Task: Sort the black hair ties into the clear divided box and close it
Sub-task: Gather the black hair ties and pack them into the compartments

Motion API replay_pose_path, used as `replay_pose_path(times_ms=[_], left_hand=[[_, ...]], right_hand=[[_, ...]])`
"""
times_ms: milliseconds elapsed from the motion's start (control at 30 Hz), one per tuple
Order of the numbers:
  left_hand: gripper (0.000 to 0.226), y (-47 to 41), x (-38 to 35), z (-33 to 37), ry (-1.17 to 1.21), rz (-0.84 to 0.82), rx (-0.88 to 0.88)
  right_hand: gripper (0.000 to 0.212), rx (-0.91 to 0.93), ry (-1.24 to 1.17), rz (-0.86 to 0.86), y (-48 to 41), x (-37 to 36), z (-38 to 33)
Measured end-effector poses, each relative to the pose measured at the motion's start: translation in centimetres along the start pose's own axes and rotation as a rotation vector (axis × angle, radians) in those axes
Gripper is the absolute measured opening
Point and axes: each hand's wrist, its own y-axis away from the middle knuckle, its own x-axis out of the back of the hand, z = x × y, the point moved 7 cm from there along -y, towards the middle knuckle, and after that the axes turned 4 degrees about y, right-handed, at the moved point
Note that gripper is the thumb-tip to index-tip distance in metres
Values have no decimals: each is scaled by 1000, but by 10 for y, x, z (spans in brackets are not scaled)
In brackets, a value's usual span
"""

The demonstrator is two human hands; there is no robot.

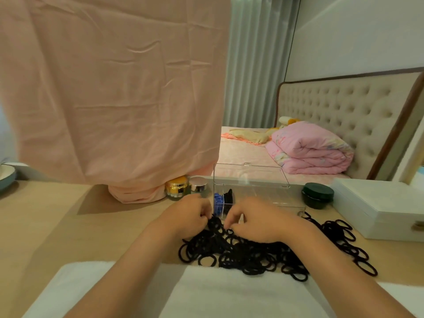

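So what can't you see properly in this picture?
Head view:
- Front compartments of the clear box: behind left hand and right hand.
- How many hair ties they grip: fingers curl over them.
- Blue bits in the box: too small to name.
- What the pink cloth covers.

Lid [251, 175] is standing straight up, so the clear divided box [275, 199] is sitting open from above. Gold jar [176, 188] and silver-capped jar [198, 184] are crowding its left, green tin [317, 195] and white case [378, 207] are hemming its right, black hair ties [241, 251] are sprawling across the front.
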Motion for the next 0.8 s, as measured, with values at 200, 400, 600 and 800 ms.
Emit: replay_pose_path(times_ms=[200, 400, 600, 800], left_hand=[[35, 27, -2, 6, 24, 25, -79], [50, 13, -15, 16, -144, -124, -106], [18, 6, -11, 23, -192, -47, -156], [15, 9, 2, 17, 466, -20, 85]], right_hand=[[37, -44, 79, -193, 18, -10, 6], [27, -45, 241, -210, 9, -26, 9], [15, -43, 16, -128, 7, -15, 20], [14, -99, -316, -56, 8, -1, 35]])
